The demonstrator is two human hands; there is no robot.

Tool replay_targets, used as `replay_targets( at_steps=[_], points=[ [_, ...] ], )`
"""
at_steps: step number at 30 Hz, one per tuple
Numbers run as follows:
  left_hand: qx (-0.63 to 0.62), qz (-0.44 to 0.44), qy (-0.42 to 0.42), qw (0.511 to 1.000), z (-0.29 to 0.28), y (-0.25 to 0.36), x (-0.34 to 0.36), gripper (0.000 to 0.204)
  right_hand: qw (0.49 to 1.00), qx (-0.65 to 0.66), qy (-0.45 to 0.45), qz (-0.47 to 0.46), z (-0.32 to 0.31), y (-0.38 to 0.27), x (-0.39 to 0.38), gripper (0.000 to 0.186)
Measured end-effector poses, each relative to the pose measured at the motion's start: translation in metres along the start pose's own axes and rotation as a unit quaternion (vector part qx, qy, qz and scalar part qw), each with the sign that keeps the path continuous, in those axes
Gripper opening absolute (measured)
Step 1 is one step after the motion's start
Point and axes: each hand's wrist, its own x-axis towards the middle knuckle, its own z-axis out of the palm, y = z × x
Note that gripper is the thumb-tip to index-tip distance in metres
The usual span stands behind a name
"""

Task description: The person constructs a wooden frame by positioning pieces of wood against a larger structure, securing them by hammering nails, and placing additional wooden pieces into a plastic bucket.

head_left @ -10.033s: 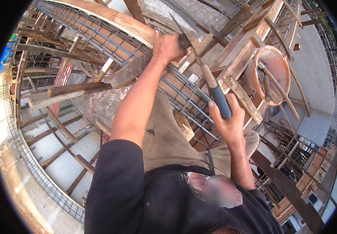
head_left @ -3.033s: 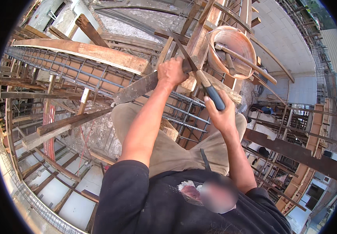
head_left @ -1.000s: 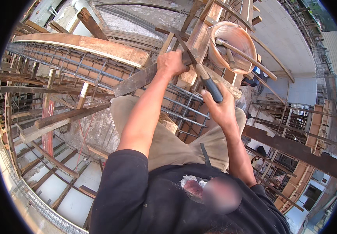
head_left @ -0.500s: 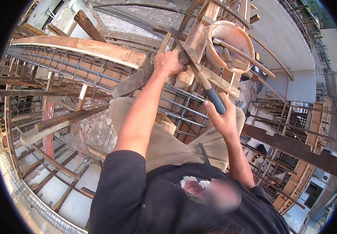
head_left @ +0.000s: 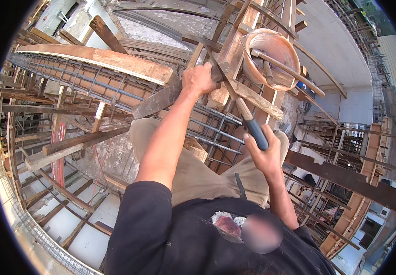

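Observation:
My right hand (head_left: 267,151) is closed round the dark grip of a handsaw (head_left: 242,108). The saw's blade slants up and to the left, its middle against a weathered wooden board (head_left: 156,100). My left hand (head_left: 199,79) grips that board just left of the blade, fingers curled over its far edge. The board lies aslant across the formwork above a cage of steel rebar (head_left: 216,120). Another wood strip (head_left: 257,100) lies right of the blade, partly behind the saw.
An orange-brown bucket (head_left: 282,40) holding a hammer (head_left: 292,72) and another handled tool stands beyond the saw. A long timber beam (head_left: 97,55) runs left beside rebar. Below on both sides are drops with timber props (head_left: 76,140) and planks. A dark plank (head_left: 344,178) extends right.
My right hand has drawn the saw back toward me and slightly right. My left hand keeps its hold on the board. The whole view has shifted a little.

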Motion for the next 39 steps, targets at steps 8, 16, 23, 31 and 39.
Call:
replay_targets(
  at_steps=[8, 16, 23, 31, 39],
  points=[
    [0.011, 0.006, 0.032, 0.999, 0.015, 0.010, -0.011, 0.060, 0.999, -0.040, 0.009, 0.024, -0.020, -0.009, -0.032, 0.020],
    [0.005, -0.004, 0.016, 1.000, 0.010, 0.009, -0.006, 0.058, 0.999, 0.022, 0.019, 0.039, -0.030, 0.005, -0.061, 0.020],
    [-0.002, 0.016, -0.006, 1.000, 0.006, 0.006, -0.001, 0.060, 0.999, -0.025, 0.033, -0.021, -0.029, 0.033, -0.062, 0.020],
    [0.013, 0.010, -0.020, 1.000, 0.001, 0.001, -0.003, 0.067, 0.999, 0.028, 0.019, -0.016, 0.000, 0.046, -0.022, 0.024],
    [0.011, 0.012, -0.032, 0.999, 0.007, 0.007, -0.002, 0.069, 0.999, 0.011, 0.031, -0.021, -0.009, 0.045, -0.041, 0.022]
  ],
)
